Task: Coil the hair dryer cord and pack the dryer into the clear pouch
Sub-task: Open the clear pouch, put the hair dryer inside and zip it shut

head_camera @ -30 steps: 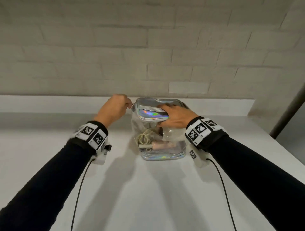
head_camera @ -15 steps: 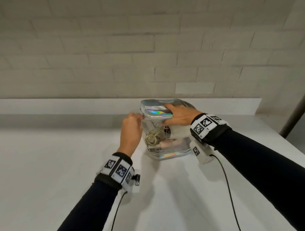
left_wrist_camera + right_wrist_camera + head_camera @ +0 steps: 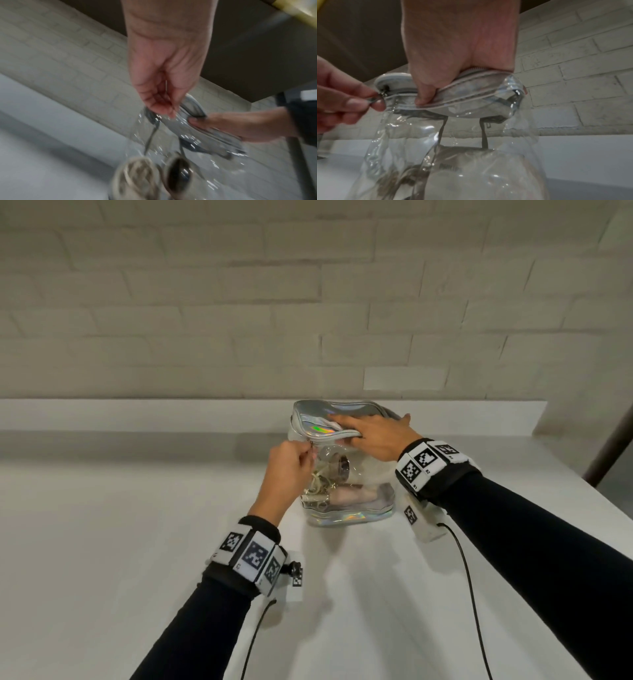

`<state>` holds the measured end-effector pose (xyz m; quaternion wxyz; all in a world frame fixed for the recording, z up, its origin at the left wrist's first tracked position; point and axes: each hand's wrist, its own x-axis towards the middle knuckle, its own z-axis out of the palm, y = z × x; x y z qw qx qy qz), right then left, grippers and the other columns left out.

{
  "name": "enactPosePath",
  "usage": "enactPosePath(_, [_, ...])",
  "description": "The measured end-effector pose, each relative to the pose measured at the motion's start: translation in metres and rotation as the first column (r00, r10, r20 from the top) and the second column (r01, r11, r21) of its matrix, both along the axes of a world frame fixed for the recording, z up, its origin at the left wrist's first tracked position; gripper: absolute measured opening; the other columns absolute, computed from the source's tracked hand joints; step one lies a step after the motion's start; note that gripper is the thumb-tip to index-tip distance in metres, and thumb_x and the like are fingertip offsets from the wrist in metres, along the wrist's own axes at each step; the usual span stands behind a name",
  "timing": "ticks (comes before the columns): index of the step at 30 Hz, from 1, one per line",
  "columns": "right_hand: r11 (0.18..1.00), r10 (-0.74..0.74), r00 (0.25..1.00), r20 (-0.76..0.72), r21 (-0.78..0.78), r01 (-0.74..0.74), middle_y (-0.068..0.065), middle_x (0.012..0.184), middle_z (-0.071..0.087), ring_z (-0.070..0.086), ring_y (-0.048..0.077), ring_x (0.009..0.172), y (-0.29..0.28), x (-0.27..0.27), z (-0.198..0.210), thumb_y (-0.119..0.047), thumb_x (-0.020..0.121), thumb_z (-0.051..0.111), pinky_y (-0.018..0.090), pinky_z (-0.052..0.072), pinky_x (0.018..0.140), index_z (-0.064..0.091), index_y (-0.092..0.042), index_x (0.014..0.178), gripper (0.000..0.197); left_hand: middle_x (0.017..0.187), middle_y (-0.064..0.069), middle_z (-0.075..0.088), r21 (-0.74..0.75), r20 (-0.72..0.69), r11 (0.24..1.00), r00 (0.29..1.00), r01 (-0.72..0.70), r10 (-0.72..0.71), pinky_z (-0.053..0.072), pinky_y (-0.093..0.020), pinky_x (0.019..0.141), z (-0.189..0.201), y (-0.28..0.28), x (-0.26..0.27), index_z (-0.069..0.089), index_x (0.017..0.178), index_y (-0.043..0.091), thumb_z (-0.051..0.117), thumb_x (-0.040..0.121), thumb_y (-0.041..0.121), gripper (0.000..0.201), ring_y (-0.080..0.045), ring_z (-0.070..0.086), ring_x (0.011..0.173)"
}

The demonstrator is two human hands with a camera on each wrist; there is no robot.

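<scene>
Zip pull (image 3: 374,100) sat pinched between thumb and forefinger of my left hand (image 3: 286,470), at the front-left corner of the pouch (image 3: 346,474). A second before, that hand had been up at the back-left corner, so I had run the slider forward round the side in that time, and my wrist had dropped low toward me. My right hand (image 3: 375,434) had not moved: it lay on the silvery lid (image 3: 318,428), fingers fairly straight across the top and thumb tucked under the near rim, pressing the lid down against the pull. Through the clear wall I could see the dryer (image 3: 346,494) lying along the bottom, with the coiled cord (image 3: 317,481) bundled at its left end. I judged the packing itself done and only the closing left. From the right wrist view the zip along the near edge looked unclosed from the pull onward, though I couldn't tell how much remained. The pouch stood upright on the white counter (image 3: 137,542), near the back ledge.
</scene>
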<state>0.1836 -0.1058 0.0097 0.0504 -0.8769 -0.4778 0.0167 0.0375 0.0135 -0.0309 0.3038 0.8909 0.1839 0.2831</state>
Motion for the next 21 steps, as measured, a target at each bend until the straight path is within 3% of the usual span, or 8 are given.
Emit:
enactPosePath(2, [1.000,0.006,1.000,0.005,-0.010,-0.006,-0.009,0.146,0.042,0.037,0.028,0.135,0.001,0.000,-0.001,-0.070,0.084,0.026,0.081,0.007,0.097,0.011,-0.057,0.137,0.056,0.087,-0.008,0.055,0.179,-0.117,0.984,0.993,0.013,0.008,0.042,-0.031,0.075,0.011,0.018,-0.009,0.067,0.085,0.005,0.074,0.073,0.020,0.021,-0.024,0.053,0.085])
enactPosePath(6, [1.000,-0.003,0.997,0.076,0.000,0.003,-0.005,0.146,0.043,0.041,0.028,0.132,0.000,-0.005,-0.002,-0.069,0.084,0.032,0.075,0.010,0.103,0.011,-0.049,0.141,0.064,0.138,-0.008,0.041,0.390,-0.179,0.904,0.977,0.177,-0.114,0.031,-0.039,0.108,0.037,0.050,-0.003,0.040,0.134,0.016,0.088,0.052,0.028,0.097,-0.025,0.036,0.130])
enactPosePath(10, [0.958,0.119,0.980,0.161,0.239,-0.156,0.001,0.147,0.037,0.037,0.022,0.133,-0.012,-0.013,-0.007,-0.055,0.079,0.056,0.056,0.018,0.112,0.023,-0.033,0.143,0.075,0.149,-0.006,0.038,0.377,-0.343,0.832,0.895,0.408,-0.283,0.020,-0.043,0.117,0.023,0.066,0.037,0.025,0.146,0.022,0.086,0.051,0.039,0.114,-0.027,0.023,0.142])
enactPosePath(12, [0.824,0.169,0.913,0.372,0.455,-0.338,0.007,0.123,0.056,0.053,0.025,0.110,-0.022,-0.024,-0.019,-0.040,0.078,0.061,0.042,0.036,0.098,0.051,-0.021,0.123,0.050,0.146,-0.006,0.043,0.370,-0.334,0.834,0.896,0.410,-0.292,0.024,-0.045,0.115,0.017,0.073,0.045,0.027,0.145,0.026,0.085,0.051,0.044,0.111,-0.028,0.028,0.140])
enactPosePath(14, [0.753,0.167,0.850,0.500,0.491,-0.437,0.007,0.091,0.065,0.060,0.027,0.082,-0.026,-0.041,-0.036,-0.030,0.082,0.055,0.037,0.046,0.073,0.066,-0.012,0.092,0.023,0.141,-0.009,0.049,0.400,-0.308,0.816,0.900,0.418,-0.310,0.028,-0.043,0.112,0.016,0.076,0.048,0.031,0.143,0.023,0.085,0.051,0.045,0.109,-0.030,0.037,0.134])
enactPosePath(17, [0.879,0.175,0.973,0.152,0.422,-0.224,0.010,0.097,0.066,0.061,0.031,0.090,-0.010,-0.069,-0.055,-0.030,0.092,0.044,0.040,0.050,0.073,0.068,-0.011,0.099,0.031,0.135,-0.011,0.054,0.430,-0.284,0.795,0.900,0.429,-0.332,0.031,-0.039,0.109,0.016,0.077,0.050,0.036,0.142,0.018,0.082,0.052,0.049,0.106,-0.030,0.045,0.125])
enactPosePath(19, [0.858,0.107,0.993,-0.055,0.509,-0.064,0.009,0.102,0.066,0.060,0.031,0.093,0.009,-0.078,-0.057,-0.030,0.094,0.043,0.041,0.049,0.080,0.064,-0.015,0.107,0.030,0.129,-0.010,0.057,0.442,-0.260,0.789,0.902,0.428,-0.344,0.033,-0.036,0.104,0.012,0.078,0.050,0.038,0.140,0.018,0.077,0.057,0.048,0.097,-0.028,0.049,0.119])
enactPosePath(21, [0.785,0.053,0.980,-0.192,0.614,0.078,0.007,0.090,0.069,0.061,0.028,0.084,0.029,-0.091,-0.051,-0.035,0.092,0.046,0.041,0.050,0.075,0.064,-0.015,0.095,0.027,0.132,-0.010,0.055,0.439,-0.241,0.795,0.907,0.419,-0.345,0.033,-0.037,0.107,0.010,0.080,0.050,0.037,0.141,0.020,0.076,0.064,0.031,0.086,-0.029,0.046,0.122])
